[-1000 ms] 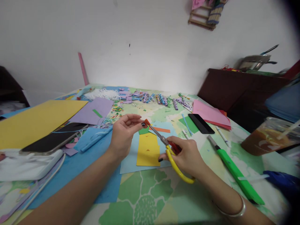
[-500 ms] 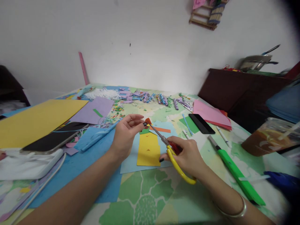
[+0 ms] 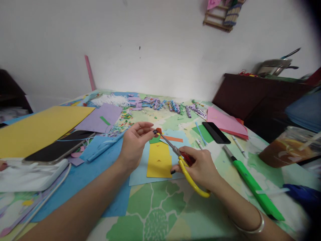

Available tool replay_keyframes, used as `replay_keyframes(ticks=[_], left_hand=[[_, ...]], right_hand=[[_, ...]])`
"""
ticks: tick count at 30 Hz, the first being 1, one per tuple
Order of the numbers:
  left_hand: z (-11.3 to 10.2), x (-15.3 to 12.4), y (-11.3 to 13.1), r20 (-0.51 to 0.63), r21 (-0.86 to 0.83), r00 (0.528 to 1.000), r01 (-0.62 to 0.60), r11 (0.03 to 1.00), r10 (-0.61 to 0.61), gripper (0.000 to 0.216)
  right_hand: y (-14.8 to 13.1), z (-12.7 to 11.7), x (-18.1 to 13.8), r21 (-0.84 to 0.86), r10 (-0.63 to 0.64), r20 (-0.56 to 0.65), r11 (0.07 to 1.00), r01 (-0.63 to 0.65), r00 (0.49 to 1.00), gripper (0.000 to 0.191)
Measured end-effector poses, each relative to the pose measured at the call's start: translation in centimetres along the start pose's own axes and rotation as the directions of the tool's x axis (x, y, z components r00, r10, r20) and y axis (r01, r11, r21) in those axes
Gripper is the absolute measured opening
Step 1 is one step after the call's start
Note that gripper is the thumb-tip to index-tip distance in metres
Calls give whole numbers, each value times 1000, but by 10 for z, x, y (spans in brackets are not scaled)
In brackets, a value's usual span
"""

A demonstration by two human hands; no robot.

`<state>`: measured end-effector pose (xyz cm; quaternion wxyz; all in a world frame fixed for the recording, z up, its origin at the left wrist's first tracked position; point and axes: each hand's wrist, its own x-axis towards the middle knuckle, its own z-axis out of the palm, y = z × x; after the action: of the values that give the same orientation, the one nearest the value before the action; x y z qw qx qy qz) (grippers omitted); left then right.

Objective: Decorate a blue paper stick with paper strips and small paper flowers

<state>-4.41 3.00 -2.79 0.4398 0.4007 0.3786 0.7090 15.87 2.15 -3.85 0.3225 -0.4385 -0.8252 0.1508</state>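
Observation:
My left hand [image 3: 136, 142] pinches a small orange-red paper piece [image 3: 158, 130] between thumb and forefinger, above the work sheets. In my right hand [image 3: 198, 164] are scissors [image 3: 192, 180] with yellow and red handles, their blade tips touching the paper piece by my left thumb. The blades look nearly closed. Below lies a yellow paper rectangle [image 3: 158, 164] with small marks, on a light blue sheet [image 3: 140, 174]. A green paper piece [image 3: 154, 139] and an orange strip [image 3: 173, 139] lie close to the yellow paper's top, partly hidden by my left hand.
A green utility knife [image 3: 255, 185], a black phone [image 3: 216, 132] and a cup of brown drink [image 3: 283, 147] lie to the right. On the left are another phone [image 3: 59, 145], a white power strip [image 3: 32, 175] and yellow paper [image 3: 42, 129]. Curled paper scraps [image 3: 175, 106] line the back.
The orange-red paper piece has turned slightly between my left fingers and shows a smaller shape at the blade tips. Both hands stay almost in place.

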Motion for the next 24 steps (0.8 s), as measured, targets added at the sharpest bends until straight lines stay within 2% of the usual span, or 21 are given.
replay_keyframes(ticks=[17,24], left_hand=[[0,0,1,-1,-5,1000,17,1000,-17,26],[1,-3,5,47,-44,996,83,996,-81,20]], right_hand=[[-3,-2,1,-4,28,32,1000,-28,999,37],[-5,-3,1,56,36,75,998,-40,997,34]])
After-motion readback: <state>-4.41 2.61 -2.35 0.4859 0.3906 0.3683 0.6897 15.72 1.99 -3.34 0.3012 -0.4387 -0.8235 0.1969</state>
